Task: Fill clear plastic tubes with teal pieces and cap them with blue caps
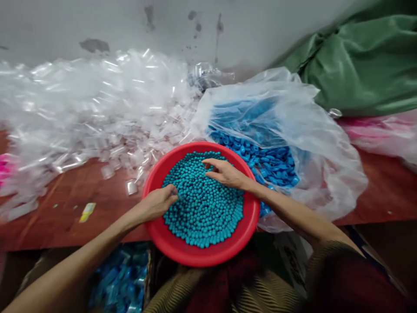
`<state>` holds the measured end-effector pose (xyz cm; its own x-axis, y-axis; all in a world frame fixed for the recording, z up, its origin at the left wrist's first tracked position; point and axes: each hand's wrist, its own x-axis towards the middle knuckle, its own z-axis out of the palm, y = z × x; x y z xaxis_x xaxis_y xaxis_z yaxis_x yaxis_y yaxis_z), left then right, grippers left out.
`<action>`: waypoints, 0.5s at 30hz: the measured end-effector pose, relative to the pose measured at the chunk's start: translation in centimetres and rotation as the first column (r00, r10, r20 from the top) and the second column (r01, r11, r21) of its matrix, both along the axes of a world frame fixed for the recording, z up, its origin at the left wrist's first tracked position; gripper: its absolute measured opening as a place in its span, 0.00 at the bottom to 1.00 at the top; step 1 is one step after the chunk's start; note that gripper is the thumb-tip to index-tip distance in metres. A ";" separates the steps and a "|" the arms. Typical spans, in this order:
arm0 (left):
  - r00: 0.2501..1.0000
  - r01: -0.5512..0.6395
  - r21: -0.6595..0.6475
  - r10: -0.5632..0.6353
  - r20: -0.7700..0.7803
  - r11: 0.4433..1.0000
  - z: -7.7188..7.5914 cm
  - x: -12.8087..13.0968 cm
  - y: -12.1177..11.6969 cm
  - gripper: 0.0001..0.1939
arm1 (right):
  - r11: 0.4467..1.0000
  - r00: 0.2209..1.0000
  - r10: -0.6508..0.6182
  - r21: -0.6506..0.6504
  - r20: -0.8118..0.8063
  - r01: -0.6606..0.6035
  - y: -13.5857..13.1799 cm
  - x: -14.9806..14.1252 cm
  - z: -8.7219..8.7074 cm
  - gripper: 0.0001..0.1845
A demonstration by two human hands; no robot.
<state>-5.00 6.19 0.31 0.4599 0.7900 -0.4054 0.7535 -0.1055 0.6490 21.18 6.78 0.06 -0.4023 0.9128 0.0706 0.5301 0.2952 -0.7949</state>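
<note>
A red basin (202, 258) holds a mass of small turquoise beads (203, 204). Over the left side of the beads, my left hand (159, 202) has its fingers curled together. Something small and pale may be at its fingertips, too blurred to name. My right hand (226, 174) reaches over the right rim above the beads. Its thumb and forefinger are apart, with nothing visible between them. Whether its fingertips touch the beads I cannot tell.
Clear plastic pieces (124, 126) are heaped at the left on the reddish table (107, 191). Behind the basin's right side, a translucent bag (325, 143) holds blue plastic pieces (273, 165). Below the table edge stands a box of blue pieces (120, 278). Green fabric (365, 65) lies at the back right.
</note>
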 end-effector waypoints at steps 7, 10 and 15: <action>0.991 0.091 0.358 -0.050 -0.121 0.929 0.5 2.0 -0.8 0.13 | 1.000 0.997 0.004 0.030 0.078 -0.007 -1.3 0.5 -1.3 0.15; 0.950 -0.286 0.595 0.302 0.075 0.751 0.9 -0.9 0.9 0.17 | 0.998 0.996 0.022 0.055 0.083 -0.026 -1.2 0.4 -0.7 0.14; 0.537 -0.844 0.094 0.825 0.175 0.529 -2.1 -7.9 2.8 0.24 | 0.979 0.998 0.010 0.203 0.063 -0.023 2.9 -2.0 2.9 0.15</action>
